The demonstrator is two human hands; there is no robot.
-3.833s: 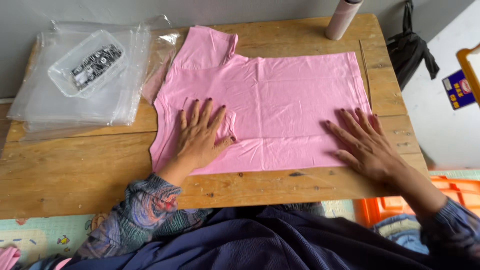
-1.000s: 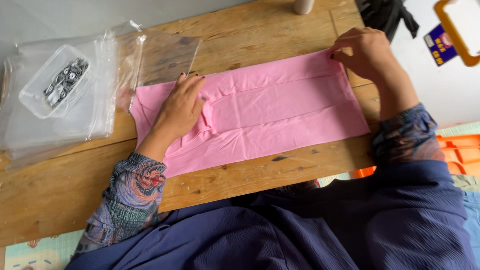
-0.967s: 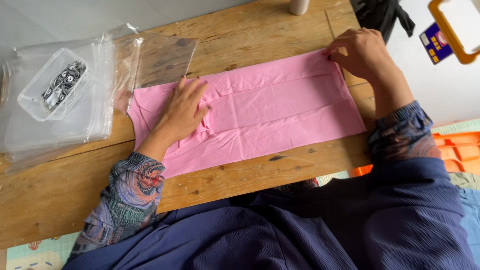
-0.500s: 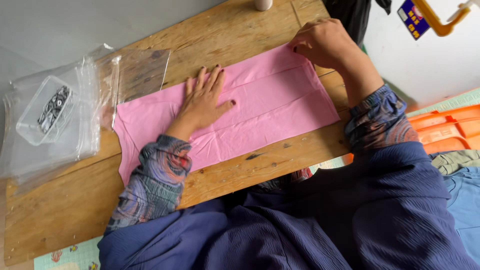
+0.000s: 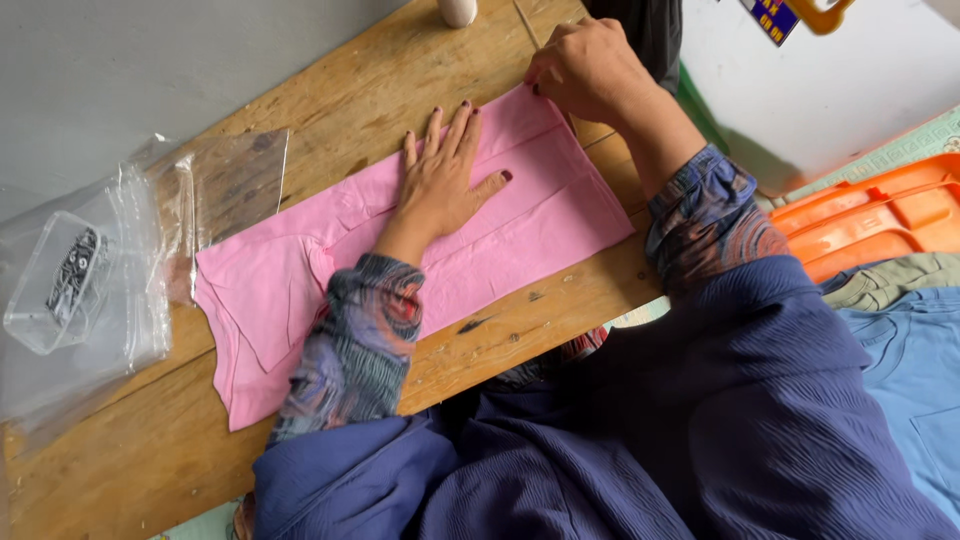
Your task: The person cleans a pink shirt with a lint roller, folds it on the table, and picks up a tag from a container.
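Head view, looking down. A pink shirt (image 5: 470, 250), folded into a long narrow band, lies flat and slantwise across a wooden table (image 5: 330, 110), its near long edge running just inside the table's front edge and its far end reaching toward the upper right corner. The left hand (image 5: 445, 180) lies palm down on the middle of the band, fingers spread and flat, grasping nothing. The right hand (image 5: 585, 70) sits at the far end of the shirt, fingers curled together on the cloth's corner edge; whether cloth is actually pinched between them cannot be told. To the left, a stack of clear plastic bags (image 5: 130, 270) overlaps the table's left side and touches the shirt's near end; a small clear box (image 5: 55, 280) of dark items rests on the stack. Bare wood lies open beyond the shirt's far long edge, up to a white cylinder (image 5: 458, 10) at the back. An orange crate (image 5: 880, 215) stands off the table at right, beside a blue garment (image 5: 915, 370).
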